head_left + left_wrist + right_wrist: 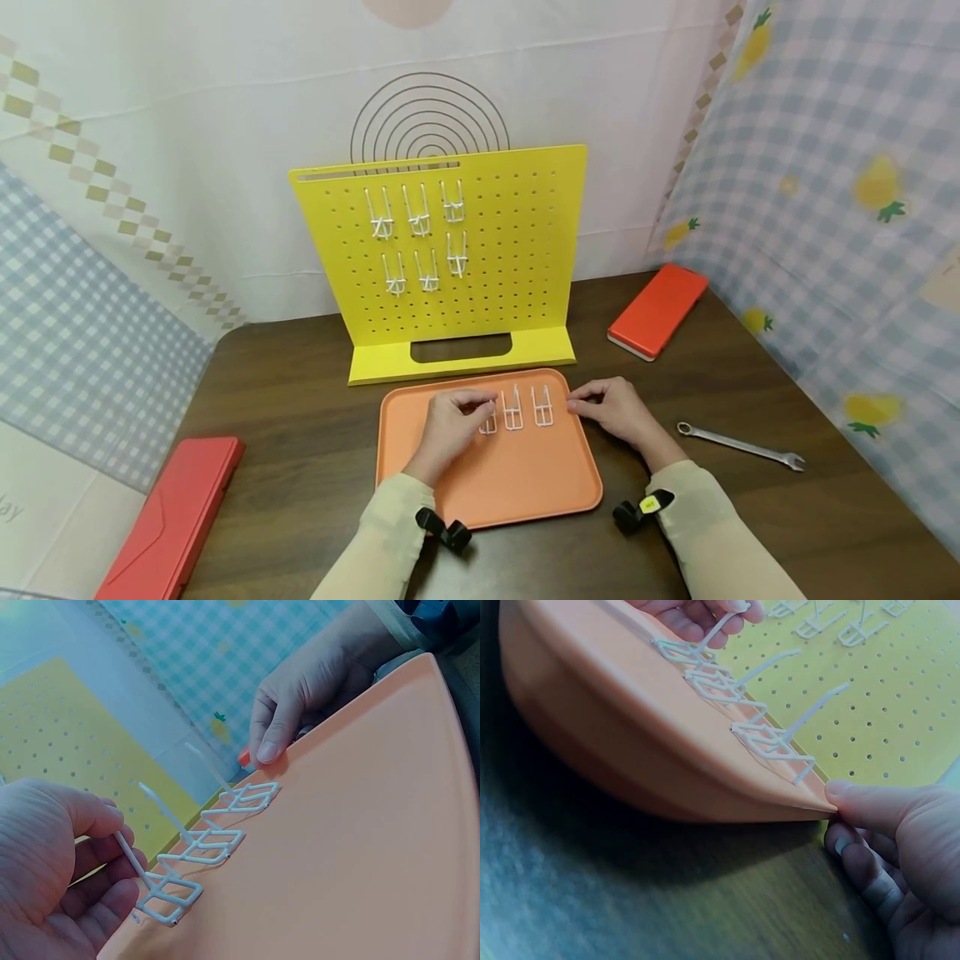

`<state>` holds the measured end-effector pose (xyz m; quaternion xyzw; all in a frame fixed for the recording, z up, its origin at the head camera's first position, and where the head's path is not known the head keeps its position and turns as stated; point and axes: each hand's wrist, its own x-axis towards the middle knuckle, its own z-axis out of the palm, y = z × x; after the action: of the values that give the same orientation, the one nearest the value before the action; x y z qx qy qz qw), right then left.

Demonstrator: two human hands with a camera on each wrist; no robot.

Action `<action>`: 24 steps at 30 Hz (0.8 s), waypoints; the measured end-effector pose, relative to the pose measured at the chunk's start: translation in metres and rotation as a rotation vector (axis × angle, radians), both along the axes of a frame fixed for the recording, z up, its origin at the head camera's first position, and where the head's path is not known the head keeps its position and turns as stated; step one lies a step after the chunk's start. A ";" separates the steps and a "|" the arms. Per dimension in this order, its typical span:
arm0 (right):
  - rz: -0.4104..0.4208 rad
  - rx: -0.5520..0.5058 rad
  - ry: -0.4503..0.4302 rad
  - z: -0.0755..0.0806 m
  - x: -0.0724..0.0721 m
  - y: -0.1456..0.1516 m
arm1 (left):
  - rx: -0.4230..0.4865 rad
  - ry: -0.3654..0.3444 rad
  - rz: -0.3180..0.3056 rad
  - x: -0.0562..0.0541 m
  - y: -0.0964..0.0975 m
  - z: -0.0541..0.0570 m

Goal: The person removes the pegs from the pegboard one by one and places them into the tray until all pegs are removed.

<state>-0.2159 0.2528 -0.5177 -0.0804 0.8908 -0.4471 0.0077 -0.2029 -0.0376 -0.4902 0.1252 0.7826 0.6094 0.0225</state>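
Note:
Three white wire pegboard hooks stand in a row along the far side of an orange tray point(517, 492). My left hand point(448, 425) pinches the upright prong of the leftmost hook point(178, 894) between thumb and fingers; its base sits at the tray surface. Beside it are the middle hook point(513, 417) and the right hook point(543, 410), untouched. At the tray's far right corner, my right hand point(618, 410) pinches the rim, thumb on top and fingers beneath, as the right wrist view shows.
Behind the tray stands a yellow pegboard point(517, 250) with several white hooks on its left half. A red box point(658, 310) lies at the back right, a wrench point(741, 447) at the right, and a red case point(172, 517) at the left edge.

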 end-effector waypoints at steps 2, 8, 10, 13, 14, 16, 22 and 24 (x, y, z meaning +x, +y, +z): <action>0.003 -0.001 0.001 0.000 0.000 0.000 | 0.012 -0.003 -0.002 -0.004 -0.001 -0.007; 0.000 -0.002 -0.003 0.000 -0.001 0.000 | 0.027 -0.007 0.000 -0.006 -0.003 -0.011; -0.001 -0.001 -0.003 0.001 -0.001 0.000 | 0.023 -0.009 0.004 -0.006 -0.004 -0.011; -0.001 0.001 -0.002 0.002 -0.001 -0.001 | 0.024 -0.016 0.008 -0.006 -0.004 -0.010; 0.000 0.004 -0.002 0.002 -0.002 -0.001 | 0.026 -0.019 0.011 -0.006 -0.004 -0.010; 0.000 0.005 0.000 0.002 -0.002 -0.001 | 0.030 -0.026 0.014 -0.006 -0.005 -0.010; -0.012 0.013 -0.007 0.000 -0.002 -0.001 | 0.031 -0.039 0.009 -0.006 -0.004 -0.011; -0.013 0.022 -0.009 0.000 -0.001 0.000 | 0.026 -0.041 0.005 -0.007 -0.004 -0.011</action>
<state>-0.2166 0.2528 -0.5178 -0.0724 0.8961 -0.4377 0.0097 -0.2095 -0.0416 -0.5014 0.1110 0.7743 0.6221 0.0352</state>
